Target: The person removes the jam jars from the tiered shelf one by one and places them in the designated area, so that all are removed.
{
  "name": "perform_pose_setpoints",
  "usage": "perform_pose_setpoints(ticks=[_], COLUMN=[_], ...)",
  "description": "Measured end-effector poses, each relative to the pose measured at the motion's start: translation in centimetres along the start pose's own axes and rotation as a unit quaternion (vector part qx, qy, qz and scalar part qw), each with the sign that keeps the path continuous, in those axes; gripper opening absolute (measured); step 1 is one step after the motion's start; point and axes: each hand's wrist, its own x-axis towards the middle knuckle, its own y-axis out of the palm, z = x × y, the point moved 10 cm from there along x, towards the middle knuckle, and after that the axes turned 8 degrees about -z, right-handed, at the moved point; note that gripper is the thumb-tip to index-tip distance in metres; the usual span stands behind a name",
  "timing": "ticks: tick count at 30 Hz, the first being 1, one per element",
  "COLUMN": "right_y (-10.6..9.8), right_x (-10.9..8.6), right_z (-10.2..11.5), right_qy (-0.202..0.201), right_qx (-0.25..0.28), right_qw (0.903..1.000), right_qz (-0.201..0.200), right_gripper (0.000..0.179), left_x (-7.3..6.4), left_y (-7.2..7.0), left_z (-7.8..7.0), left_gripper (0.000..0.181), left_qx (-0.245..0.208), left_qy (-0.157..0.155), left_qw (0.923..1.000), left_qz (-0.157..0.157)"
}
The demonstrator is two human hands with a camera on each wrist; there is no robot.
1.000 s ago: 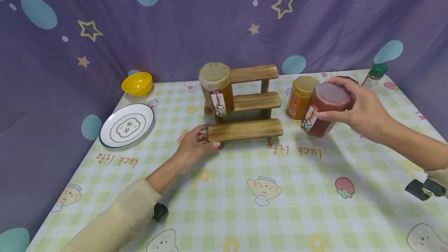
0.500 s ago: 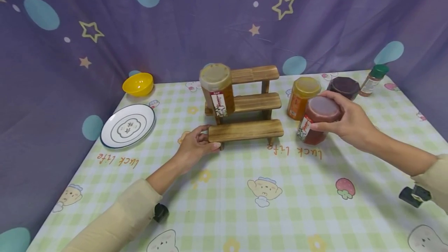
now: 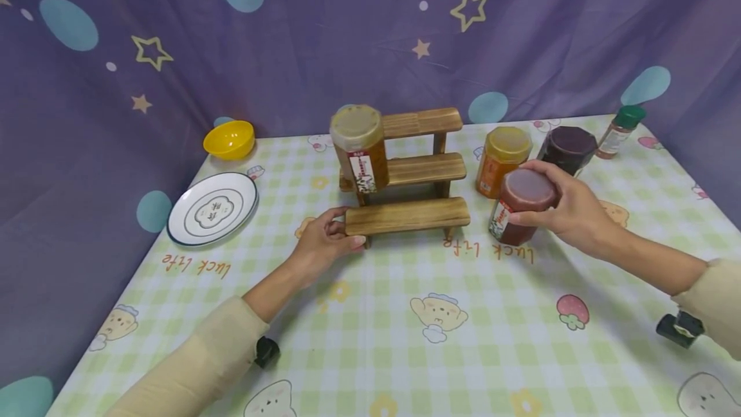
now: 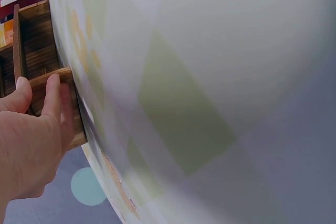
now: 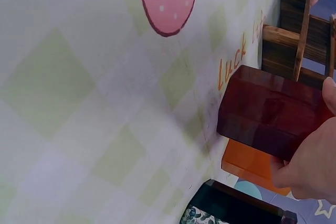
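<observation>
My left hand (image 3: 324, 243) grips the left end of a three-step wooden rack (image 3: 408, 214), thumb in front and fingers behind, at the lowest step. In the left wrist view, the fingertips (image 4: 52, 85) lie on its side frame. An amber jar (image 3: 370, 166) with a pale lid stands at the rack's left, apparently on the middle step. To the right of the rack, my right hand (image 3: 570, 211) holds a dark red jar (image 3: 523, 208) by its upper part, thumb and fingers on opposite sides. Its base is close to the cloth; whether it touches, I cannot tell.
Behind the red jar are an orange jar (image 3: 500, 163) with a yellow lid and a dark jar (image 3: 567, 150). A green-capped bottle (image 3: 619, 134) stands at the back right corner. At the left are a white plate (image 3: 243, 201) and a yellow bowl (image 3: 229, 140).
My right hand has carried the red jar down, slightly left and toward the front, bringing the dark jar behind it into view. The left hand and the rack have stayed put.
</observation>
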Motion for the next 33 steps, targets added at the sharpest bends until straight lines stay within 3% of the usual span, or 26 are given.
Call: perform_pose_setpoints(ticks=[14, 23, 33], right_y=[0.21, 0.22, 0.59], right_x=[0.14, 0.15, 0.09], right_z=[-0.07, 0.34, 0.11], right_qy=[-0.009, -0.042, -0.02], right_qx=[0.01, 0.011, 0.004], right_qw=[0.9998, 0.9986, 0.9969], right_qz=[0.017, 0.029, 0.076], right_gripper=[0.085, 0.089, 0.094], left_x=[-0.01, 0.05, 0.02], left_y=[-0.14, -0.19, -0.1], left_z=[-0.1, -0.18, 0.04], left_gripper=[0.077, 0.077, 0.077], left_qx=[-0.001, 0.009, 0.01], left_qy=[0.002, -0.001, -0.003], left_qw=[1.0, 0.9999, 0.9999], left_qz=[0.0, -0.01, -0.009])
